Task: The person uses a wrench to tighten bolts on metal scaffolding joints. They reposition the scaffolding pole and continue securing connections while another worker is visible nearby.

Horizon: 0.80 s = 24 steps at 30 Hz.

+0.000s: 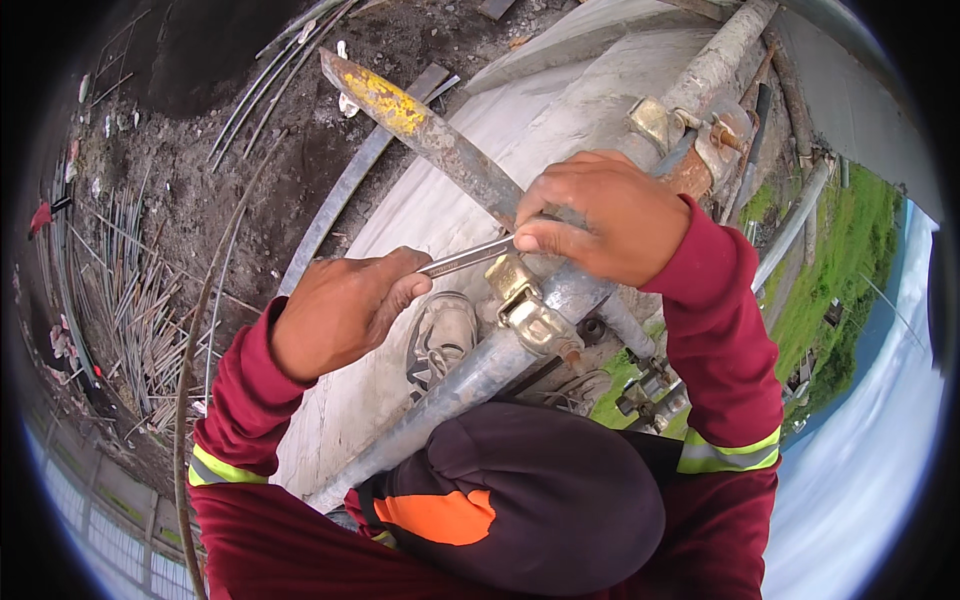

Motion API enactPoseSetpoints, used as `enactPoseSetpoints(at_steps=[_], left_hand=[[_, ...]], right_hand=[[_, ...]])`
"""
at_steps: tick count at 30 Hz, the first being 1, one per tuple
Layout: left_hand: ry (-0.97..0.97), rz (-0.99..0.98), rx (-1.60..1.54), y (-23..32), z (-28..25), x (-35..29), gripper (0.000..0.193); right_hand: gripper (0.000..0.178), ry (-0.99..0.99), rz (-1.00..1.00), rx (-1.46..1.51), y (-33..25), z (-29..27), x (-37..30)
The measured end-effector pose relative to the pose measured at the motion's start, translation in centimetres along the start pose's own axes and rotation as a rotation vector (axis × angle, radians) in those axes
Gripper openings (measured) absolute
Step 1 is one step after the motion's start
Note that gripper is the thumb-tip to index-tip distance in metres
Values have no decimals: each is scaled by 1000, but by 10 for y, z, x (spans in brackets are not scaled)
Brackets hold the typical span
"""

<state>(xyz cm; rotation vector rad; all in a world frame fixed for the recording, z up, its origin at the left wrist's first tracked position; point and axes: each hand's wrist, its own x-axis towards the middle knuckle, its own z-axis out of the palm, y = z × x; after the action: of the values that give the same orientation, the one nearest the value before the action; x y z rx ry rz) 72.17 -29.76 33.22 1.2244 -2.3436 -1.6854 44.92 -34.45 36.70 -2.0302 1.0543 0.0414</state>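
A silver wrench (465, 258) spans the gap between my two hands. My left hand (340, 308) is closed on its near-left end, and my right hand (600, 215) curls round its other end, thumb against the metal. That far end is hidden under my right fingers. Just below the wrench, a brass-coloured scaffold clamp (533, 312) sits around a grey steel pipe (435, 405) running diagonally past my knee. Another steel pipe (450, 150), rusty with yellow paint near its tip, reaches to the upper left from beneath my right hand.
More clamps (715, 135) join pipes at the upper right. My shoe (442, 338) rests on pale concrete (345, 420) behind the near pipe. Dark soil with scattered rods (135, 300) lies far below on the left, and grass (820, 300) on the right.
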Motion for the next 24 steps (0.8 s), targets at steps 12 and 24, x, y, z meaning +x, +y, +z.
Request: enactPoseSetpoints(at_steps=[12,24], left_hand=[[60,-75,-140,-2,55,-7,30],[-153,-162,-122,23,28,5,31]], right_hand=[[15,764,110,-322,26,18,-22],[12,899,87,-311,28,24,-16]])
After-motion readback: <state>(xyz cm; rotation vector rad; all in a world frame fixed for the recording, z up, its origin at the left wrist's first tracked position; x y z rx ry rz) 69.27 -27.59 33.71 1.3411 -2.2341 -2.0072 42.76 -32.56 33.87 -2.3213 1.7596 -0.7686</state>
